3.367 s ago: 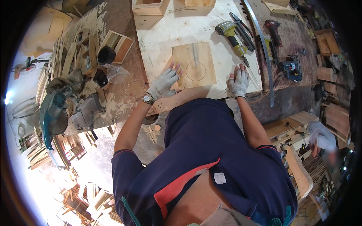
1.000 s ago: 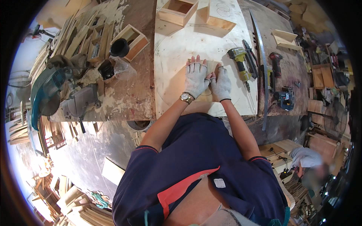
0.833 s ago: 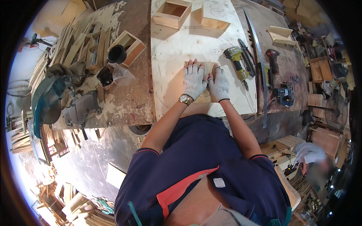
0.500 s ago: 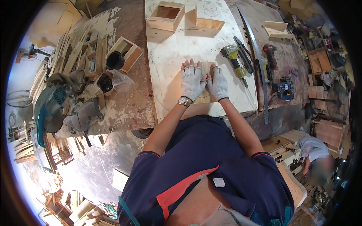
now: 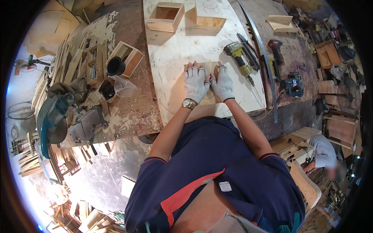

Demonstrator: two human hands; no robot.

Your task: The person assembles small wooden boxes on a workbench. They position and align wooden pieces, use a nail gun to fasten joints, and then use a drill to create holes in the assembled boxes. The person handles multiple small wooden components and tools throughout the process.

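Both hands wear pale knitted gloves with bare fingertips. My left hand (image 5: pixel 195 83) lies palm down with fingers stretched out on a light wooden piece (image 5: pixel 210 98). Beside it, thumbs nearly meeting, my right hand (image 5: pixel 222 83) rests flat on the same piece, fingers extended. Neither hand grasps anything; the hands hide much of the wood, so its full shape cannot be told. It lies on a pale plywood sheet (image 5: pixel 171 54) covering part of the workbench. To the right of my right hand is a green and black air nailer (image 5: pixel 239 56).
Open wooden boxes stand at the far side (image 5: pixel 166 17) and left (image 5: pixel 128 58). A long metal straightedge (image 5: pixel 262 50), a red drill (image 5: pixel 276 50) and a blue jigsaw (image 5: pixel 293 86) lie right. A teal mitre saw (image 5: pixel 56 112) and a vise (image 5: pixel 87 122) stand left. Another person (image 5: pixel 324 151) works lower right.
The view has shifted slightly, moving the bench items a little. My hands stay flat on the wooden piece in much the same pose.
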